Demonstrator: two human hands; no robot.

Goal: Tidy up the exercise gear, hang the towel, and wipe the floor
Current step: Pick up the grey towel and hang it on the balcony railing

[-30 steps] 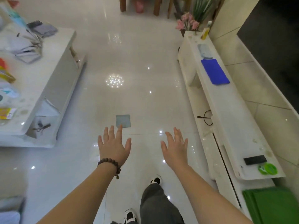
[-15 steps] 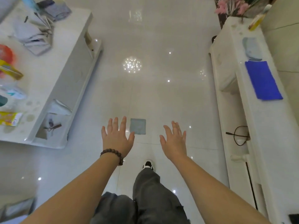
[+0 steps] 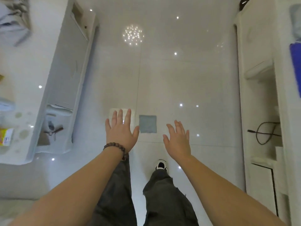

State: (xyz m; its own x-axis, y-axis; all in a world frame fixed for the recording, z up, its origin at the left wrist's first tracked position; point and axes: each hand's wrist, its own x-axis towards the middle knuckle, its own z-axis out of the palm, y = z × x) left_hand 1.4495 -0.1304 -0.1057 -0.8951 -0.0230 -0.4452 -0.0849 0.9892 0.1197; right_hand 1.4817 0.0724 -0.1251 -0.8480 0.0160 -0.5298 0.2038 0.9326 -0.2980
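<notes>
A small square grey-blue cloth (image 3: 147,124) lies flat on the glossy white tiled floor (image 3: 187,82), just ahead of my feet. My left hand (image 3: 121,132), with a bead bracelet at the wrist, is stretched out with fingers spread, just left of the cloth and above it. My right hand (image 3: 178,140) is also spread and empty, a little to the right of the cloth. Neither hand touches it. A blue towel (image 3: 295,69) lies on the white unit at the right edge, only partly in view.
A white low table (image 3: 21,88) with papers and packets stands on the left, a shelf underneath holding small items. A long white cabinet (image 3: 260,98) runs along the right, with a black cable (image 3: 264,132) on its lower ledge. My legs and one shoe (image 3: 161,164) are below.
I have stepped forward and tilted the view further down; the cloth now lies between my two hands, nearer to them. Both hands stay spread and empty.
</notes>
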